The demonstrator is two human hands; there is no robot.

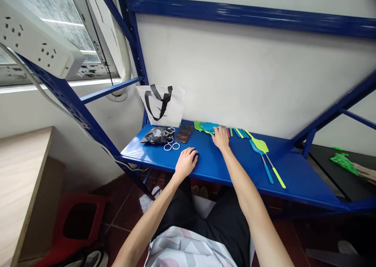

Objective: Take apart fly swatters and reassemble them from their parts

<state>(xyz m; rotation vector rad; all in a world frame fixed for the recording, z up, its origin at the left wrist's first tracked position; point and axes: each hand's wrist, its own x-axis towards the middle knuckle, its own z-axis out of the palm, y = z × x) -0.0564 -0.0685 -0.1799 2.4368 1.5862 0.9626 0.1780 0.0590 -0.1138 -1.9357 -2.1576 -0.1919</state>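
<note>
Fingers of the right hand [221, 138] reach down over the near right end of a blue flat piece [209, 126] at the back of a blue table [214, 169]; whether they grip it or merely touch it cannot be told from this angle. The piece lies just beyond the fingertips and to their left, its long axis running roughly along the table's back edge, across the line of the reaching forearm. The right hand is clearly the nearer of the two. The left hand [187, 162] rests palm down by the front edge, fingers loosely bent, nothing seen in them. Green flat pieces [197, 126] show beside and beneath the blue one. Just right of the reaching hand begins a row of slim coloured handles [241, 133], and farther right a blue swatter [256, 146] and a yellow-green swatter [260, 145] lie side by side, their handles slanting toward the front edge. To the left sit a dark, blurred item [185, 133], white-ringed scissors [172, 146], a black plastic packet [157, 135] and, upright behind them, a white bag [178, 102] with black straps. A power strip [38, 35] hangs at upper left, near the window.
</note>
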